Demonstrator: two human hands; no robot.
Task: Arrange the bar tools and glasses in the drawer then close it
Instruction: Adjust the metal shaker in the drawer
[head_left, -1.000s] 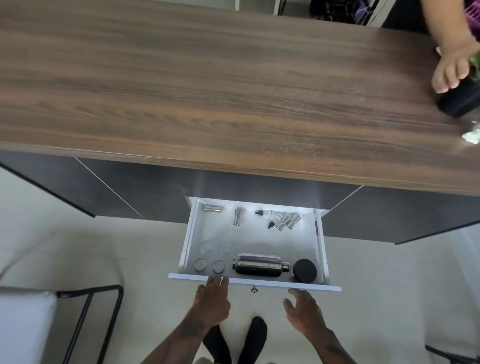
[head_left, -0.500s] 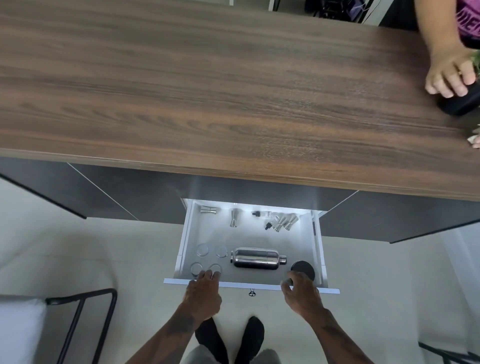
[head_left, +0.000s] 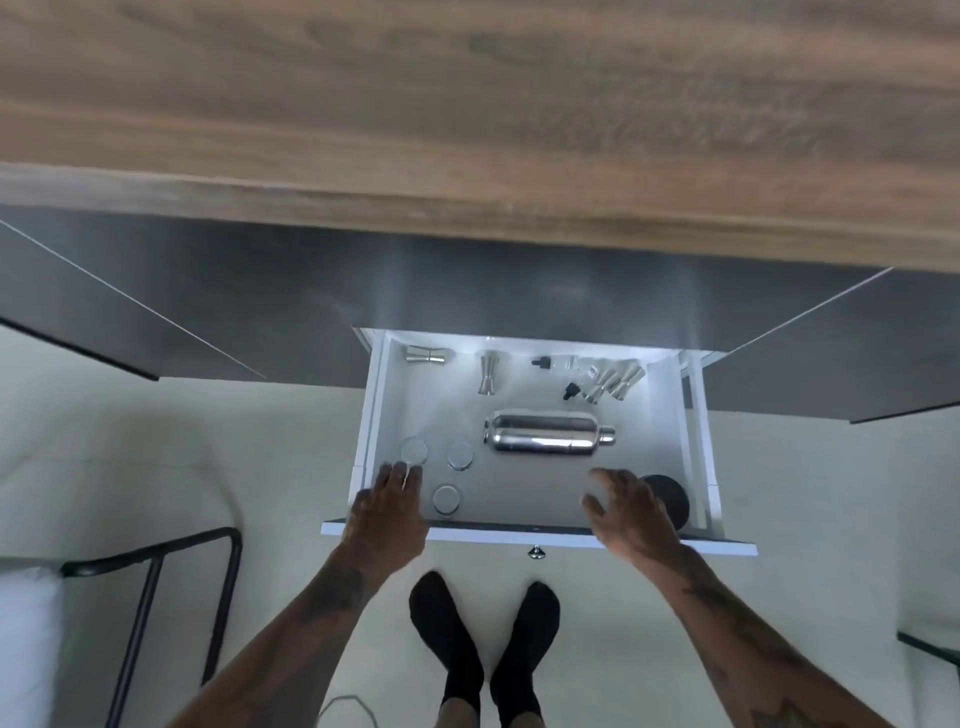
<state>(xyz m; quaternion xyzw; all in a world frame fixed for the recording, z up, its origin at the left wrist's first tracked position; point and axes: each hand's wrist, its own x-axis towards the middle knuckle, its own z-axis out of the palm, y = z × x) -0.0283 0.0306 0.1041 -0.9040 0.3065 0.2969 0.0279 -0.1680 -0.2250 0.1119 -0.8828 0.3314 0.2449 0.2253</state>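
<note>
The white drawer (head_left: 698, 415) stands open under the wooden counter (head_left: 467, 104). A steel shaker (head_left: 545, 434) lies on its side in the middle. Jiggers (head_left: 427, 355) (head_left: 487, 378), pourers (head_left: 615, 382) and small dropper bottles (head_left: 553, 362) lie along the back. Three clear glasses (head_left: 414, 449) (head_left: 460, 456) (head_left: 447, 499) stand at the front left. My left hand (head_left: 387, 506) covers a fourth glass at the front-left corner, fingers curled on it. My right hand (head_left: 628, 514) hovers with fingers spread, just left of a black round lid (head_left: 672, 496).
The drawer's front panel with a small metal knob (head_left: 536, 552) is just ahead of my black-socked feet (head_left: 483, 649). A black metal chair frame (head_left: 150, 571) with a white cushion stands at the left. Dark cabinet fronts (head_left: 208, 301) flank the drawer.
Both hands moved from the drawer's front edge into the drawer: the left onto the front-left glass, the right beside the black lid. The view tilted down, and the other person's hand left the frame.
</note>
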